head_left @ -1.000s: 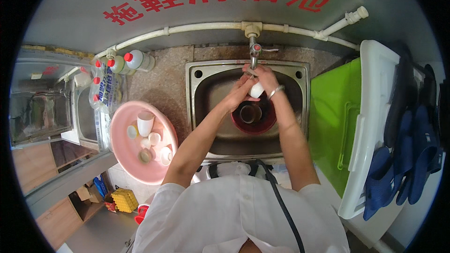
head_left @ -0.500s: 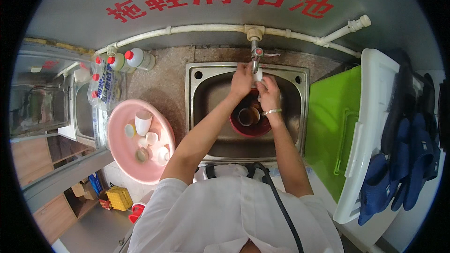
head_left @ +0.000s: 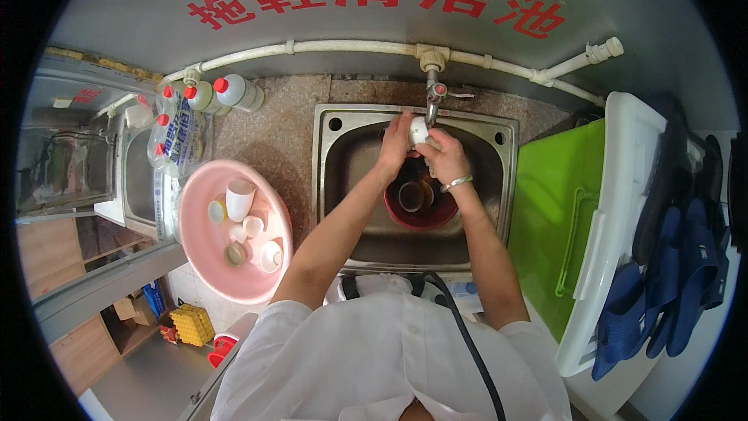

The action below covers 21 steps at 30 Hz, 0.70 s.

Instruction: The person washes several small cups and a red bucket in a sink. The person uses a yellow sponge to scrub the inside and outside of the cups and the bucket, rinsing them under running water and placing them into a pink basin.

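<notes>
Between my two hands a small white cup (head_left: pixel 419 129) sits just below the metal tap (head_left: pixel 433 101), over the sink (head_left: pixel 343 179). My left hand (head_left: pixel 396 140) has its fingers closed on the cup's left side. On its right side, my right hand (head_left: pixel 447 159) grips it too, a bangle on the wrist. Below them, a red basin (head_left: pixel 427 223) in the sink holds a dark-looking cup (head_left: pixel 411 196) and brownish pieces partly hidden by my right hand.
Left of the sink stands a pink basin (head_left: pixel 192 243) with several white cups and small vessels. Red-capped bottles (head_left: pixel 240 93) line the back left of the counter. A green bin (head_left: pixel 549 210) and a white rack (head_left: pixel 596 281) with blue slippers (head_left: pixel 686 265) are at the right.
The white cup has turned in my hands and shows a rounder side. Both hands have shifted slightly around it, and the view has moved a little.
</notes>
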Tool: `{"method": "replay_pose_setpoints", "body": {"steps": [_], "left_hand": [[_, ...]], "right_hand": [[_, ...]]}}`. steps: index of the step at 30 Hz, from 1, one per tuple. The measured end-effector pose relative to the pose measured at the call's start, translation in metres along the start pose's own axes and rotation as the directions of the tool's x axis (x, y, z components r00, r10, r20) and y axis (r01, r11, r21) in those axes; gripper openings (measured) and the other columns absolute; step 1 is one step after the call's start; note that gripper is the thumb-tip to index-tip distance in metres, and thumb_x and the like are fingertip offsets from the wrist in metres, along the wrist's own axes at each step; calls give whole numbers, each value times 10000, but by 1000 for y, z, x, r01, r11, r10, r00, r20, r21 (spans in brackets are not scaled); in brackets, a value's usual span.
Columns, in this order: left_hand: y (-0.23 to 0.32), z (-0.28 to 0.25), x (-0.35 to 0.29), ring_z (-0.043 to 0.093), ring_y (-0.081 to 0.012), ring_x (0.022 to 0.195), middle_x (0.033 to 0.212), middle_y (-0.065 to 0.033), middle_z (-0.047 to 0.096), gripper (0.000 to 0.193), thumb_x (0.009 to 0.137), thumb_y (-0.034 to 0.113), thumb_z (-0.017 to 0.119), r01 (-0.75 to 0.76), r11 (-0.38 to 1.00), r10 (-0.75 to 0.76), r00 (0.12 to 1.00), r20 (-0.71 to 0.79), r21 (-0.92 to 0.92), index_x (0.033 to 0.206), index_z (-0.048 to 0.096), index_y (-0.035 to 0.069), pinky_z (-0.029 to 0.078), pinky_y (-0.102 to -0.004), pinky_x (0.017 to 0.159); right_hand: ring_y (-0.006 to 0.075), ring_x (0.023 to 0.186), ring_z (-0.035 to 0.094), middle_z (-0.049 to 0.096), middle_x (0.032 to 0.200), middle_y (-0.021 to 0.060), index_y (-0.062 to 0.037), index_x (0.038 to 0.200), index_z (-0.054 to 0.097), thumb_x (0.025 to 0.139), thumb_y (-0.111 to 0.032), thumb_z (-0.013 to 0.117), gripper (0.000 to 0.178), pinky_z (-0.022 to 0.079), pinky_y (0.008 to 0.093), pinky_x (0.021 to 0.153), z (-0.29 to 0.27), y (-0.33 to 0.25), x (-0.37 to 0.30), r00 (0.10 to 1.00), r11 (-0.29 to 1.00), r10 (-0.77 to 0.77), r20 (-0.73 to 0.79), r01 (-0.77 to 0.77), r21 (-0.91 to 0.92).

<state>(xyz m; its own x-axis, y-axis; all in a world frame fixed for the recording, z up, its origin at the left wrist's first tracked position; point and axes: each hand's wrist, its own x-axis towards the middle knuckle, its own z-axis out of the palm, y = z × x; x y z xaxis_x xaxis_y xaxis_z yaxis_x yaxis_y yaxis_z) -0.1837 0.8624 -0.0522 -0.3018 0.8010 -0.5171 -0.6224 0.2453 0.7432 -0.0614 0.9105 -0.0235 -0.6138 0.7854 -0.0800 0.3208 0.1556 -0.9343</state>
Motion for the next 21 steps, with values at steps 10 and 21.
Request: {"method": "replay_pose_setpoints", "body": {"steps": [10, 21], "left_hand": [[15, 9, -22, 530, -166, 969, 1010, -63, 556, 472, 917, 480, 374, -79, 974, 69, 996, 51, 214, 1133, 493, 78, 479, -322, 770], [-2, -26, -6, 614, -206, 801, 912, -90, 614, 338, 938, 278, 312, 371, 787, -240, 920, 310, -493, 1005, 544, 42, 551, -293, 613]], "right_hand": [[85, 594, 545, 613, 811, 25, -18, 1002, 595, 841, -134, 602, 198, 427, 215, 544, -22, -14, 17, 904, 728, 370, 215, -426, 537], [93, 835, 566, 625, 953, 52, -21, 1070, 589, 808, -35, 591, 262, 457, 230, 734, -27, -13, -20, 952, 946, 169, -253, -84, 315]]}}
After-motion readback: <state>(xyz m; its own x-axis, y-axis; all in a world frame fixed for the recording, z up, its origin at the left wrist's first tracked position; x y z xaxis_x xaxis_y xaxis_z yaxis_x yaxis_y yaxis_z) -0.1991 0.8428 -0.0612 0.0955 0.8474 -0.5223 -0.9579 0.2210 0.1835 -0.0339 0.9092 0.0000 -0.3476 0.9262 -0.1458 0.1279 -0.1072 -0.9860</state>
